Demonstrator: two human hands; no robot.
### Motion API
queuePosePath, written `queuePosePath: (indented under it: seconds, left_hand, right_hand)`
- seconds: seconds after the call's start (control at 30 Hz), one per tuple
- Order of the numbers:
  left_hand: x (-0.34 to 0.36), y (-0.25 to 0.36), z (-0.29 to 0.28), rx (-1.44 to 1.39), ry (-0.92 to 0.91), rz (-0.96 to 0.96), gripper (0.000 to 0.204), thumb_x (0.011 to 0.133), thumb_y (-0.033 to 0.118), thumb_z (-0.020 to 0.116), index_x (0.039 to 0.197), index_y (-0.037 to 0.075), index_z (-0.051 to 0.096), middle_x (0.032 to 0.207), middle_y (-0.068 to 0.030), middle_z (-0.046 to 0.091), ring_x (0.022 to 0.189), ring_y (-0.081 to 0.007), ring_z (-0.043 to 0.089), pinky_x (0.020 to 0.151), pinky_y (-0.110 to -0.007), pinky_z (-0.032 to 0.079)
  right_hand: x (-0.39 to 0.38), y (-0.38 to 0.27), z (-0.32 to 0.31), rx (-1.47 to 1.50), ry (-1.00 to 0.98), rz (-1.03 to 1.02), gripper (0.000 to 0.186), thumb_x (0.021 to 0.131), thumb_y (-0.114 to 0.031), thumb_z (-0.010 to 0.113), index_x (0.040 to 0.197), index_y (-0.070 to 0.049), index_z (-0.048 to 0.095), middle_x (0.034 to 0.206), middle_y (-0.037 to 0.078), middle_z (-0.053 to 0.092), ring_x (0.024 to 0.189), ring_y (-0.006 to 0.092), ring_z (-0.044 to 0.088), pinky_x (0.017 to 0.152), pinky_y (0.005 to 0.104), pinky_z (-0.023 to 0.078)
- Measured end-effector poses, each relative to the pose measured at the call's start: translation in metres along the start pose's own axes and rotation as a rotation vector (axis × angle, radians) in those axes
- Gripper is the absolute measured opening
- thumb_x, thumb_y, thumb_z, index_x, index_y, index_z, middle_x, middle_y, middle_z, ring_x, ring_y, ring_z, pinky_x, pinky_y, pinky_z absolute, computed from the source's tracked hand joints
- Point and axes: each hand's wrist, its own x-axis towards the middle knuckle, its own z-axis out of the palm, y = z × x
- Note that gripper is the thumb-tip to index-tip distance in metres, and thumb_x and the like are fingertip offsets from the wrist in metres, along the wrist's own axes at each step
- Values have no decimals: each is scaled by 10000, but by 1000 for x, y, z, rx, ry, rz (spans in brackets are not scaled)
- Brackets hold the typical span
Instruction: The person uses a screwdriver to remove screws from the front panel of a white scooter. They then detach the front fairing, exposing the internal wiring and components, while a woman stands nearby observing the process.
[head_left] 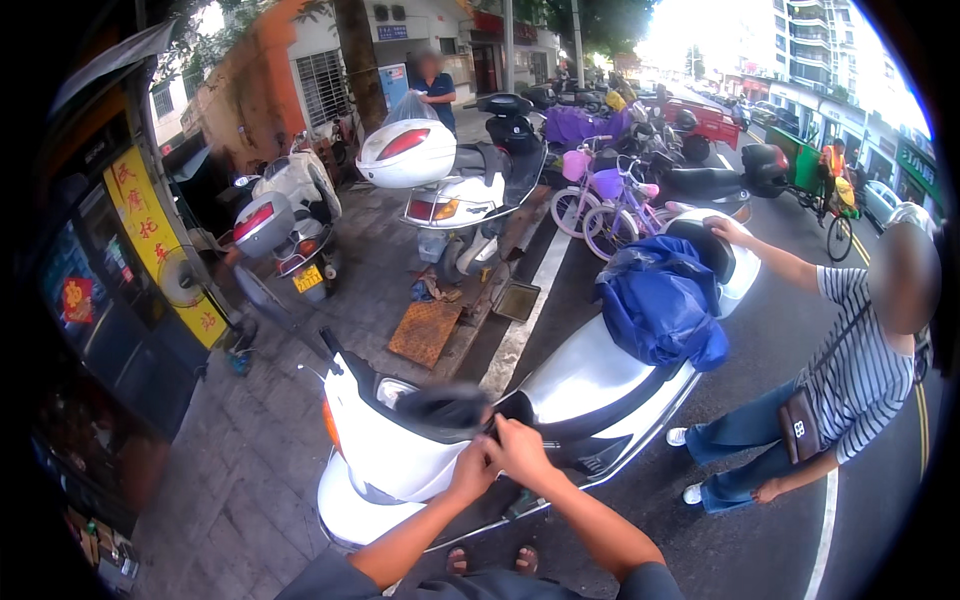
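Observation:
A white scooter (405, 455) stands in front of me, its front end to the left and its long silver-grey seat (580, 375) running to the right. My left hand (472, 470) and my right hand (522, 450) meet over the gap between the front panel and the seat. Both have their fingers closed and pressed together; what they hold is hidden. Just beyond the fingertips is a dark, motion-blurred piece (445, 408), whose kind I cannot make out. A crumpled blue waterproof cover (660, 300) lies on the rear of the seat.
At right, a person in a striped top (860, 350) rests a hand on the scooter's rear box (738, 270). Other parked scooters (460, 190), a rusty metal plate (425, 333) and purple bicycles (625, 210) stand or lie beyond. Another person (436, 88) is farther back.

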Motion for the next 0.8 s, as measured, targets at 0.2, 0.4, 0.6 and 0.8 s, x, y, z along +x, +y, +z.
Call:
queuePosePath:
  seconds: [0.2,0.4,0.6,0.8]
  left_hand:
    - [7,15,13,-134,5,86,278,818,102,630,1086,37,666,1160,-127,662,1037,-320,672,872,-384,545]
    - [-5,35,12,-182,35,-138,305,809,4,707,1109,24,654,1157,-104,673,763,-191,649,689,-317,521]
    - [-18,24,10,-350,-7,-232,384,846,97,773,1195,23,632,1076,-90,657,652,-149,574,622,-312,477]
    - [-8,-57,40,254,182,117,437,845,182,724,1241,36,610,1114,-115,635,866,-241,630,750,-357,517]
  right_hand:
    - [-74,27,27,101,335,-327,255,831,-153,726,1070,-97,658,1081,95,644,1095,335,603,917,438,503]
    - [-102,9,49,1027,559,215,399,1067,-305,512,1293,23,521,1305,146,583,1209,244,573,1085,380,414]
    - [-36,22,8,1003,343,450,305,1088,-286,446,1151,-3,543,850,66,654,814,138,618,746,291,478]
    - [-6,-11,-2,112,-137,-208,200,836,-111,674,1024,-57,632,896,173,659,847,396,637,768,440,516]
